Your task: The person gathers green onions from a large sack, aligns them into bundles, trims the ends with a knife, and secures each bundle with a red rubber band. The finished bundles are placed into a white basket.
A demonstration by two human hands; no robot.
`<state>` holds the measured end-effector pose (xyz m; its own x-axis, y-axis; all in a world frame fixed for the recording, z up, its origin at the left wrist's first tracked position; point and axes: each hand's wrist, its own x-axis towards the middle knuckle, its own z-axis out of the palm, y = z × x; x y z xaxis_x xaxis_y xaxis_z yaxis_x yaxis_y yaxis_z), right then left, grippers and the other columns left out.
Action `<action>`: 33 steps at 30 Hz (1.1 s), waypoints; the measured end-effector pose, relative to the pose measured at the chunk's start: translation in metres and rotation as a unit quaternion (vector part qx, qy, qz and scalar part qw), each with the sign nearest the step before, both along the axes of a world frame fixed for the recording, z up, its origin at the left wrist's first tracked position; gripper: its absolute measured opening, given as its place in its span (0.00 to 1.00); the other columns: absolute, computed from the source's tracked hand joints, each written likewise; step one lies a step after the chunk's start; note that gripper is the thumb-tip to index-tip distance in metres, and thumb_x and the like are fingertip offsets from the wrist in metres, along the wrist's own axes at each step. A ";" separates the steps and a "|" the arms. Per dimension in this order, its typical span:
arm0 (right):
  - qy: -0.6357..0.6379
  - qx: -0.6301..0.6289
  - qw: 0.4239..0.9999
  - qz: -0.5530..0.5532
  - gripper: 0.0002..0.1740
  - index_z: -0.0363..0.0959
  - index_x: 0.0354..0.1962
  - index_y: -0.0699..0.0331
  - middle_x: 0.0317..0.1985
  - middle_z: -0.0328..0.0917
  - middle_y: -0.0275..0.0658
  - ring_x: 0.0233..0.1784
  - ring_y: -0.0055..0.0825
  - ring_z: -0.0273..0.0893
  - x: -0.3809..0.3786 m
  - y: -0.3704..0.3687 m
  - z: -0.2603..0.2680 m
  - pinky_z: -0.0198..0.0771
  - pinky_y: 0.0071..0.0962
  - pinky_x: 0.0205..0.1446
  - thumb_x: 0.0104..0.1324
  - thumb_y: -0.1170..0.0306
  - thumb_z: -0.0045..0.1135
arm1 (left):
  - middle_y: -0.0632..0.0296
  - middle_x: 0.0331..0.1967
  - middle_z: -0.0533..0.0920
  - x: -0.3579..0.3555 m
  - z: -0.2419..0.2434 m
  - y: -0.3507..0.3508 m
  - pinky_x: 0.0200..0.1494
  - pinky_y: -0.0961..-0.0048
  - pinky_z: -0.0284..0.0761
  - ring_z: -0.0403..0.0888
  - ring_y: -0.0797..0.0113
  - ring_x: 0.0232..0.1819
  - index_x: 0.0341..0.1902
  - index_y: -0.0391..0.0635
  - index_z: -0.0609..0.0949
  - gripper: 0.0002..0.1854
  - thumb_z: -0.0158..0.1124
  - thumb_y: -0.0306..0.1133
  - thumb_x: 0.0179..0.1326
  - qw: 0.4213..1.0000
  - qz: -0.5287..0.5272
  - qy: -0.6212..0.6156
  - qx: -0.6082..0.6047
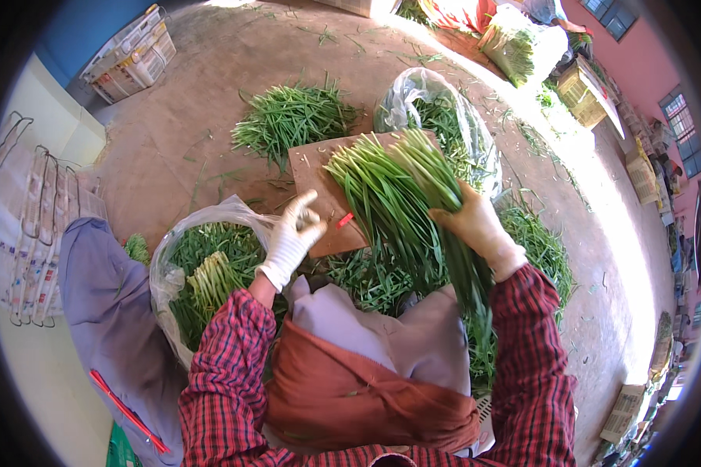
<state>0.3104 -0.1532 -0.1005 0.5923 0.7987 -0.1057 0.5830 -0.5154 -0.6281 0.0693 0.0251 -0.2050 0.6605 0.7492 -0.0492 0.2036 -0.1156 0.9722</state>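
My right hand [473, 225], in a pale glove, grips a bundle of long green stalks with pale ends, perhaps garlic chives [429, 166]. Beside it, a looser pile of the same stalks [380, 192] lies across a brown board [321, 169], leaves hanging over the near edge. Left of the board my gloved left hand [299, 227] is raised with fingers partly curled and nothing seen in it. A small red strip [344, 220] lies at the board's edge, between the left hand and the pile.
Clear plastic bags of greens stand at the left [172, 251] and beyond the board [397, 105]. Another heap of stalks [295, 117] lies on the floor. Loose leaves [531, 251] spread at the right. Red ties [128, 411] rest on grey cloth at the left. A person [549, 11] is at the far right.
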 end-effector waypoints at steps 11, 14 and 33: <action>-0.160 -0.106 0.981 0.025 0.56 0.49 0.63 0.67 0.50 0.67 0.50 0.51 0.42 0.71 -0.017 0.096 -0.100 0.69 0.33 0.51 0.45 0.47 0.67 | 0.59 0.31 0.80 0.022 -0.045 -0.013 0.38 0.74 0.72 0.77 0.68 0.31 0.41 0.45 0.81 0.10 0.63 0.29 0.54 0.988 -0.130 0.059 0.065; -0.229 -0.084 0.968 0.052 0.55 0.49 0.62 0.68 0.48 0.68 0.48 0.50 0.40 0.71 -0.020 0.092 -0.098 0.69 0.34 0.50 0.44 0.48 0.67 | 0.61 0.33 0.81 0.024 -0.047 -0.015 0.38 0.76 0.73 0.78 0.72 0.32 0.41 0.42 0.81 0.09 0.61 0.28 0.57 0.992 -0.099 -0.057 0.053; 0.019 0.116 0.982 -0.147 0.15 0.74 0.45 0.64 0.39 0.78 0.47 0.42 0.38 0.77 0.051 0.080 -0.116 0.70 0.27 0.46 0.62 0.67 0.54 | 0.64 0.29 0.81 0.104 -0.035 0.010 0.27 0.82 0.69 0.71 0.81 0.22 0.40 0.42 0.83 0.08 0.62 0.27 0.57 0.992 -0.040 -0.068 0.102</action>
